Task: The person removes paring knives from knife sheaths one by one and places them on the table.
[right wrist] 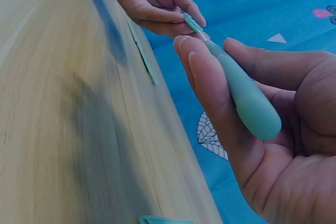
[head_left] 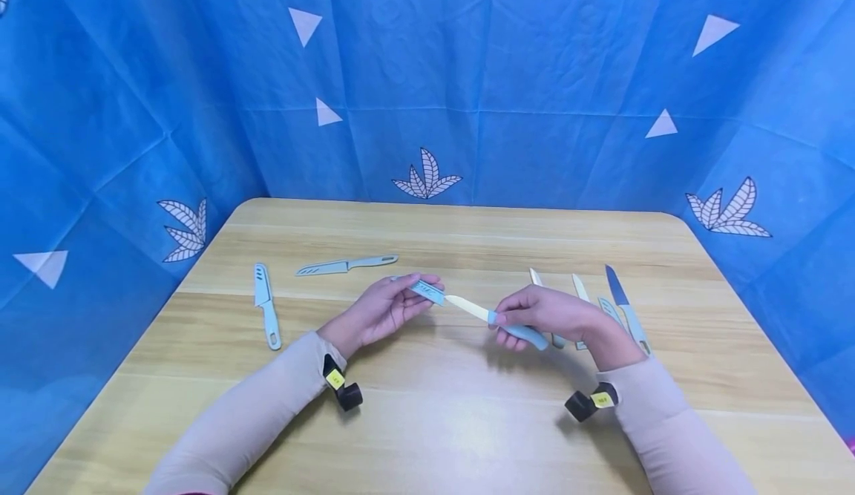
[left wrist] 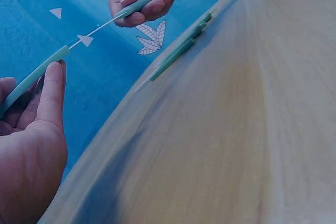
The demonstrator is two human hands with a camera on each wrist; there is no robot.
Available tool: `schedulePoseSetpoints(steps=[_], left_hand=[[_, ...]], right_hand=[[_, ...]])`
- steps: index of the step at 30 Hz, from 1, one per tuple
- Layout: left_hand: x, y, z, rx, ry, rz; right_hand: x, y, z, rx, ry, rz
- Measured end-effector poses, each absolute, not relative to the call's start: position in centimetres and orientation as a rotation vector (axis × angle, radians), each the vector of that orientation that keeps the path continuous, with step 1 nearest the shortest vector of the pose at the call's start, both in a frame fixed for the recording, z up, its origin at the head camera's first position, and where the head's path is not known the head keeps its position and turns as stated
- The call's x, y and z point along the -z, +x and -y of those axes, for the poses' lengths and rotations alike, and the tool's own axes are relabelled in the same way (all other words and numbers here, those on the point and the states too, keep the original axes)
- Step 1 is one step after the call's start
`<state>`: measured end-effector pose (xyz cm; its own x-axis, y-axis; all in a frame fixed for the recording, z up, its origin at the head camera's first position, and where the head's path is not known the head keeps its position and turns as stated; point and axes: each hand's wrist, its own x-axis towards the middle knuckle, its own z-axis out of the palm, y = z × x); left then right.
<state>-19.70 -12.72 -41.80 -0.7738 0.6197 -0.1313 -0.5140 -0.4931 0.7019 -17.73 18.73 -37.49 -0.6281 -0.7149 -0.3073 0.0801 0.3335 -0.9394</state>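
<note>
My left hand (head_left: 384,315) pinches a light-blue knife sheath (head_left: 427,292) between thumb and fingers, its mouth facing right. In my right hand (head_left: 548,312) is a small knife with a light-blue handle (head_left: 528,335), gripped near the front of that handle. Its pale blade (head_left: 466,307) points left, with the tip right at the mouth of the sheath. Both are held up over the table. In the left wrist view the sheath (left wrist: 35,78) and the thin blade (left wrist: 100,29) lie nearly in one line. The right wrist view shows the rounded handle end (right wrist: 257,114) along my fingers.
Two sheathed knives, one upright (head_left: 266,303) and one lying sideways (head_left: 347,265), are on the left of the wooden table (head_left: 427,436). Bare knives, including a dark-blue-bladed one (head_left: 617,287), and a loose sheath (head_left: 609,308) lie partly behind my right hand. A blue curtain (head_left: 427,57) hangs behind.
</note>
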Motion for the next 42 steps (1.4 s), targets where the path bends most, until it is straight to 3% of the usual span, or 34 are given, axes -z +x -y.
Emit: schedulePoseSetpoints(steps=[42], left_hand=[[41.9,-20.9,12.6,-2.158,0.182,-1.262]], right_hand=[[38.0,-18.8,-19.9,1.522,-0.434,-1.954]])
